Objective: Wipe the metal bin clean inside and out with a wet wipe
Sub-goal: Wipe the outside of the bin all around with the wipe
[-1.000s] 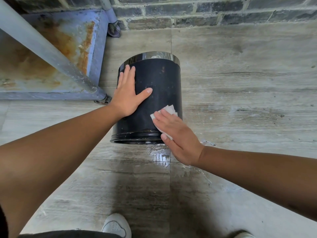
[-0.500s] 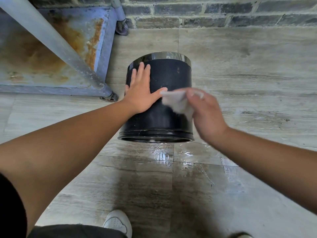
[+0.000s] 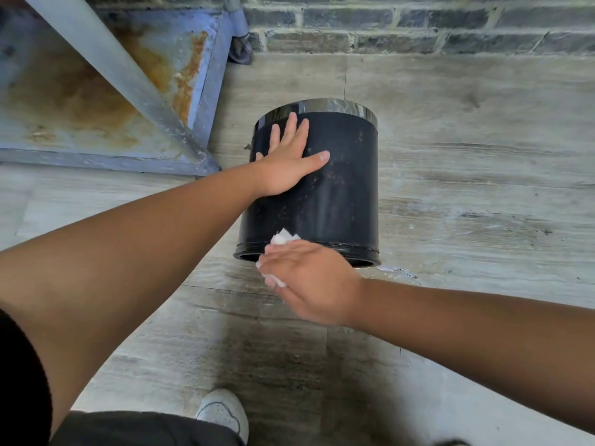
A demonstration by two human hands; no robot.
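Underfoot, a pale wood-grain floor (image 3: pixel 467 175) fills most of the view and runs up to a dark brick wall (image 3: pixel 418 27) along the top edge. At upper left stands a blue metal frame (image 3: pixel 206 91), its panel streaked with rust, with a grey slanted bar (image 3: pixel 128 82) crossing in front of it and a small caster (image 3: pixel 240 49) at its far corner near the wall.

Next in size, the black metal bin (image 3: pixel 341 194) lies on its side on the floor, just right of the frame's near corner. Its shiny band faces the wall and its dark ringed end faces the person. Small specks dot its curved side.

Across the bin's upper side the left hand (image 3: pixel 286 165) lies flat, fingers straight and spread, thumb pointing right, pressing the metal rather than grasping it. By the bin's near end the right hand (image 3: pixel 309 278) holds a crumpled white wet wipe (image 3: pixel 283 238) under its fingers, the wipe touching the ringed edge. A wet patch (image 3: pixel 396 270) glistens on the floor just beside that end. At the bottom edge a white shoe (image 3: pixel 223 413) shows beside dark clothing (image 3: pixel 145 429).
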